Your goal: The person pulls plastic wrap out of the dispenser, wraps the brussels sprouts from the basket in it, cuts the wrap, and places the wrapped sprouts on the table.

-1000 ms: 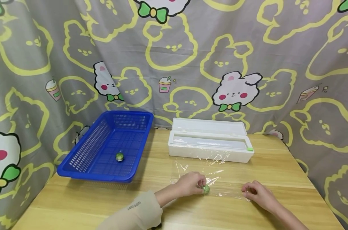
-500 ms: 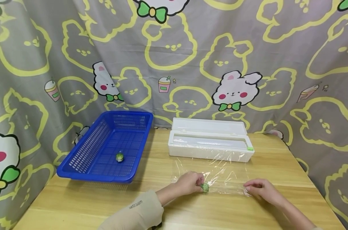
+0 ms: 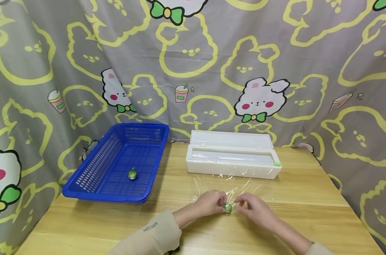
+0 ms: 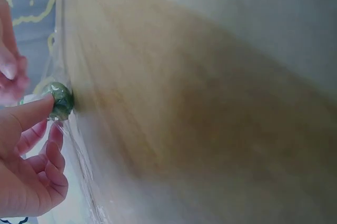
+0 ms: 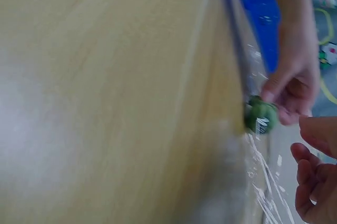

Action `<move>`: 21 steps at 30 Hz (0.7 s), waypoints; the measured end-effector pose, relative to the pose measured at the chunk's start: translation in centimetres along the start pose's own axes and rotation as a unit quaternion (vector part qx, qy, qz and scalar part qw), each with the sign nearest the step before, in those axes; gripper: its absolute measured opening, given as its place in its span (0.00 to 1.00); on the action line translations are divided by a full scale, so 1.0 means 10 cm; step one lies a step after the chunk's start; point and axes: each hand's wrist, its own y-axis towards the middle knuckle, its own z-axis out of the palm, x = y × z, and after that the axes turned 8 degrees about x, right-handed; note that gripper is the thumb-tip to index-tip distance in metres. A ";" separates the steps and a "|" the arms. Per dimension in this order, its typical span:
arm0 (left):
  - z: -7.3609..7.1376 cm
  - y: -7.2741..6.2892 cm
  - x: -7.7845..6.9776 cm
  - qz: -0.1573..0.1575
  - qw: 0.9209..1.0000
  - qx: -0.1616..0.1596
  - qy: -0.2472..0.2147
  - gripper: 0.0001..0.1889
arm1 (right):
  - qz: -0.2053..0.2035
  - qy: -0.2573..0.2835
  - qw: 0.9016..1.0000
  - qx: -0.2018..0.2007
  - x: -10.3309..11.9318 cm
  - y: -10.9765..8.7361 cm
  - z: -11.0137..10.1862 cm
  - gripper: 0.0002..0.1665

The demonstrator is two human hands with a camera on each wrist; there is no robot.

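Note:
My left hand (image 3: pixel 210 203) pinches a small green Brussels sprout (image 3: pixel 228 208) between thumb and fingertips, low over the table. Clear plastic wrap (image 3: pixel 208 187) lies around the sprout, with bright creases fanning from it toward the white wrap box (image 3: pixel 234 169). My right hand (image 3: pixel 256 209) is just right of the sprout, fingers bent and pointing at it. In the right wrist view, a gap shows between the thumb and fingers of the right hand (image 5: pixel 318 168), beside the wrap. The left wrist view shows shiny film over the sprout (image 4: pixel 62 101).
A blue perforated basket (image 3: pixel 116 197) stands at the left, with another Brussels sprout (image 3: pixel 132 174) in it. The wrap box has its lid (image 3: pixel 231 139) raised at the back of the wooden table (image 3: pixel 94 230). A patterned curtain (image 3: pixel 205 117) hangs close behind.
My right hand has let go of the wrap's right edge and moved left to the sprout. The left hand keeps its pinch in nearly the same place.

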 end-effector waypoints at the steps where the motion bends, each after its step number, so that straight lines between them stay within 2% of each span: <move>1: 0.00 0.00 0.01 0.000 1.000 0.000 0.000 0.10 | 0.005 0.002 1.000 0.012 0.01 0.04 0.05 0.11; 4: 0.01 0.01 0.02 -0.002 1.000 0.000 -0.003 0.11 | 0.020 0.010 0.999 0.038 0.01 0.15 0.14 0.10; 8: 0.02 0.01 0.03 -0.001 1.000 0.003 -0.016 0.11 | 0.030 0.028 0.998 0.050 -0.02 0.21 0.22 0.09; 12: 0.03 0.01 0.04 -0.007 0.999 0.010 -0.033 0.10 | 0.019 0.044 0.998 0.049 -0.06 0.22 0.26 0.11; 21: -0.03 0.01 0.10 -0.002 0.999 0.028 -0.030 0.08 | 0.008 0.048 0.998 0.047 -0.10 0.27 0.30 0.10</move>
